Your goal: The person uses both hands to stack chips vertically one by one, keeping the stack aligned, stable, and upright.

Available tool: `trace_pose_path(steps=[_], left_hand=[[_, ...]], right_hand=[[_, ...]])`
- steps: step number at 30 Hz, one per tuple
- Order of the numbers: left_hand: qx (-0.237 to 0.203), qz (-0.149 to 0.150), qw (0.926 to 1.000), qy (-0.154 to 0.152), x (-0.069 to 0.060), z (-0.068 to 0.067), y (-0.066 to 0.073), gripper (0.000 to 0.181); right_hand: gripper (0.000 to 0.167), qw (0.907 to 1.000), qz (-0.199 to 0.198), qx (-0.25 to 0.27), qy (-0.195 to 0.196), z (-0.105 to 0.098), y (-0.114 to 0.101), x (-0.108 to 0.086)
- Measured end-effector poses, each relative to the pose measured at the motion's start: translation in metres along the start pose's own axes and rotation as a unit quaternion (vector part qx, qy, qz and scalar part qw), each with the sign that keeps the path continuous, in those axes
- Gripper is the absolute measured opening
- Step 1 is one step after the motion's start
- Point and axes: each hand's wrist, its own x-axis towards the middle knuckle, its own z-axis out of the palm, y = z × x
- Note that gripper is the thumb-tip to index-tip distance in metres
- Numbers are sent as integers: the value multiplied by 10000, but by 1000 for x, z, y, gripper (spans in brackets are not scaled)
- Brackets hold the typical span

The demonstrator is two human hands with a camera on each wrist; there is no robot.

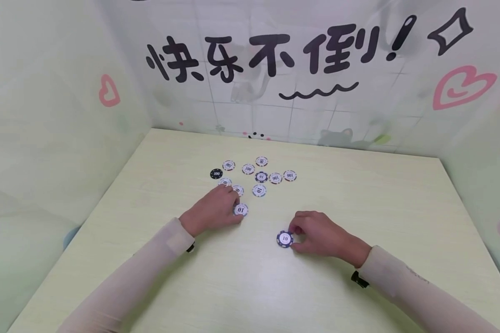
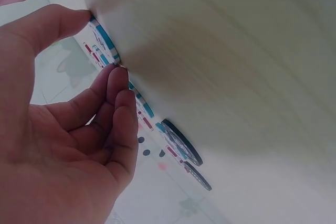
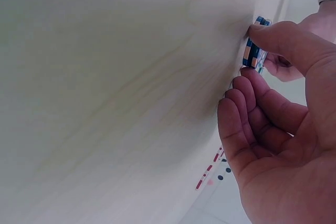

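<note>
My left hand pinches the edge of a white and light-blue poker chip marked 10, between thumb and fingertips. In the left wrist view this light-blue chip lies at the tabletop. To the right and nearer me, my right hand pinches a dark-blue poker chip, also marked 10. Seen edge-on in the right wrist view, the dark-blue chip appears to be a short stack; how many layers it has I cannot tell. Its fingertips are close to the table surface.
Beyond my left hand several chips lie spread: a black chip, white chips marked 100 such as one at the right, a dark-blue chip and a light-blue chip. Printed cloth walls border the pale table.
</note>
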Motion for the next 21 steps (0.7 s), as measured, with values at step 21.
trace_pose_path(steps=[21], left_hand=[[-61, 223, 9995, 193, 6, 3, -1, 27]], right_hand=[[20, 10000, 42, 30, -46, -1, -1, 0]])
